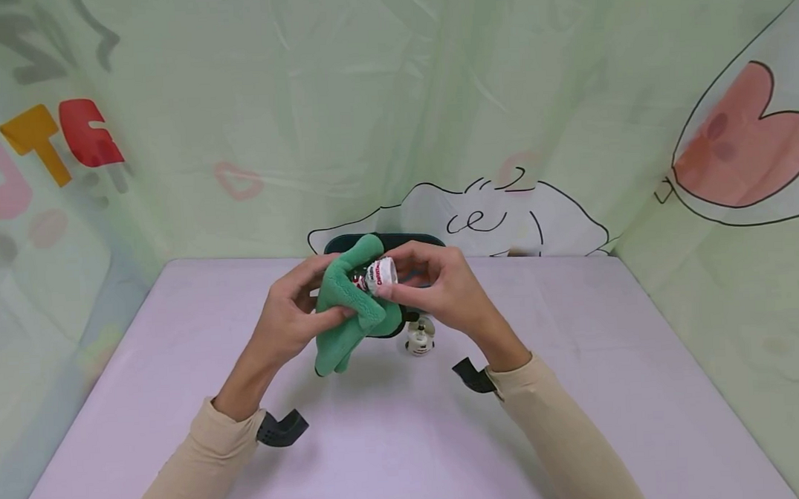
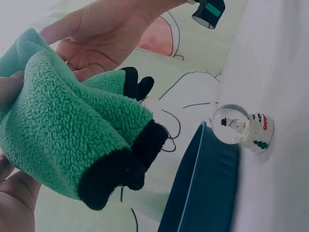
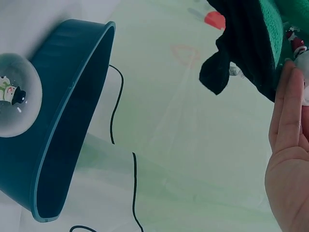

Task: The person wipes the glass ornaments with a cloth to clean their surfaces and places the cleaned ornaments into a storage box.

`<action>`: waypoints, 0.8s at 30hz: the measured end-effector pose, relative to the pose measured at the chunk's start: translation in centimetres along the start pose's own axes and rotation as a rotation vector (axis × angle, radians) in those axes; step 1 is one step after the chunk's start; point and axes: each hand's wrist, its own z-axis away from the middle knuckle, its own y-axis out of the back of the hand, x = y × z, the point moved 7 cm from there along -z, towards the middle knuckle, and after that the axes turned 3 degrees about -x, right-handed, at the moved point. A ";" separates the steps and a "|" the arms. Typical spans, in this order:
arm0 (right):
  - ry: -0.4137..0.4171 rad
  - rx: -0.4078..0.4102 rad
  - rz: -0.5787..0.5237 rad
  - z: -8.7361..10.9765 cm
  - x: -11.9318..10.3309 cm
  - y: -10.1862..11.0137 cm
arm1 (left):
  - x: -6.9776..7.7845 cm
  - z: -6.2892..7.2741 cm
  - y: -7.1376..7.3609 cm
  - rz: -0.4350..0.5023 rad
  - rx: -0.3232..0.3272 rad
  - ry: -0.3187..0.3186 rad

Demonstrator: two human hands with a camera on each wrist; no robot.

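A green plush cloth (image 1: 340, 293) with black edging is held in my left hand (image 1: 287, 314), its thumb at the front and fingers behind. The cloth wraps the glass end of a snow globe (image 1: 383, 272), which lies tilted sideways in the air. My right hand (image 1: 451, 284) grips the white lettered base between thumb and fingers. In the right wrist view, a small red-and-white figure shows in the part of the globe left uncovered. Below the hands, a second snow globe (image 1: 420, 339) with a snowman inside stands upright on the table.
Behind the hands sits a dark teal basin (image 3: 72, 92), partly hidden by the cloth in the head view. The second globe stands right in front of it. A pale lilac cloth covers the table (image 1: 394, 443); a printed curtain (image 1: 340, 118) hangs around the back and sides.
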 end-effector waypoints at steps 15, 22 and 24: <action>0.086 -0.054 0.032 0.0 -0.2 -0.3 | -0.7 0.3 0.7 -0.002 0.072 0.077; 0.161 -0.015 0.063 -0.1 -0.7 0.0 | -1.1 0.2 0.9 0.021 0.091 0.105; 0.168 0.008 0.035 -0.1 -0.6 0.0 | -1.4 0.2 0.9 0.034 0.088 0.116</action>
